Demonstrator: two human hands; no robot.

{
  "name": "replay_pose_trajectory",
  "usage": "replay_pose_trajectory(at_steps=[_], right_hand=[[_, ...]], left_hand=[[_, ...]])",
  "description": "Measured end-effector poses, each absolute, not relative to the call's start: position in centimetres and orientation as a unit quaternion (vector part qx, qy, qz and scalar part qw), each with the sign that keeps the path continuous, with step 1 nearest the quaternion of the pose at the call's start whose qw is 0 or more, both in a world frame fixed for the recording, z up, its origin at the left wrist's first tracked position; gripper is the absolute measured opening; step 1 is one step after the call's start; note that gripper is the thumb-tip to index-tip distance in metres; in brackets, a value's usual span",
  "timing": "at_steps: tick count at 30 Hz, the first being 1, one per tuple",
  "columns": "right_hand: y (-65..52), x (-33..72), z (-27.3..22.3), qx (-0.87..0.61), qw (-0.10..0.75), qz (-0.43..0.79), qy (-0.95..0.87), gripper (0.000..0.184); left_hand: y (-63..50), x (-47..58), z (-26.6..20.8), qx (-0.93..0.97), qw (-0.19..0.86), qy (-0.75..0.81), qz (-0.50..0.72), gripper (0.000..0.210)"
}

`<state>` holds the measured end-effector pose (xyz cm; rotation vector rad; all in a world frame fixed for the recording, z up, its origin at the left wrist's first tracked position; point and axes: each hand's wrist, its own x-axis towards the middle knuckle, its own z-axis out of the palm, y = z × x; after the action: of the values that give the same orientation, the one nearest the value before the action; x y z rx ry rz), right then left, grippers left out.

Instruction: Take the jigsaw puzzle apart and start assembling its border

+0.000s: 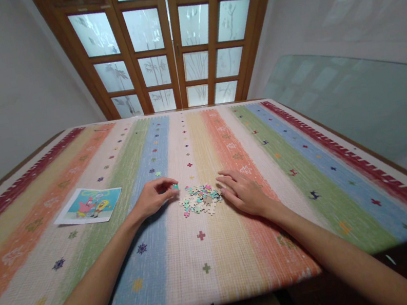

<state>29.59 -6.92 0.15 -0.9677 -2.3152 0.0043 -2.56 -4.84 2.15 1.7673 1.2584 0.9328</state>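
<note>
A small heap of jigsaw puzzle pieces (198,201) lies on the striped tablecloth between my hands, some showing pale backs and others teal, pink or green. At the heap's left side, my left hand (156,196) pinches a teal puzzle piece (175,186) between thumb and fingertips. My right hand (242,191) rests at the right edge of the heap, its fingers loosely stretched and apart, fingertips close to the pieces. One loose greenish piece (158,173) lies on the blue stripe beyond my left hand. Left of that hand is a printed cartoon picture (93,205).
The tablecloth (203,251) covers a wide table whose near edge runs just in front of me. Wooden doors with frosted panes (174,48) stand behind the far edge. A greenish glass panel (359,100) leans along the right wall.
</note>
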Motion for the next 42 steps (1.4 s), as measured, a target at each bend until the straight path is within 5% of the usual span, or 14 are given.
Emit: replay_pose_trajectory(at_steps=[23,42], right_hand=[[-6.9,29.6,0.1,-0.36,0.3,-0.001,-0.883,0.03],[-7.0,29.5,0.2,-0.348,0.303,0.001,-0.887,0.027]], left_hand=[[-4.6,-2.5,1.3,0.579,0.446,0.51,0.455,0.034],[-2.2,-6.1,1.5,0.544,0.152,0.672,0.478,0.02]])
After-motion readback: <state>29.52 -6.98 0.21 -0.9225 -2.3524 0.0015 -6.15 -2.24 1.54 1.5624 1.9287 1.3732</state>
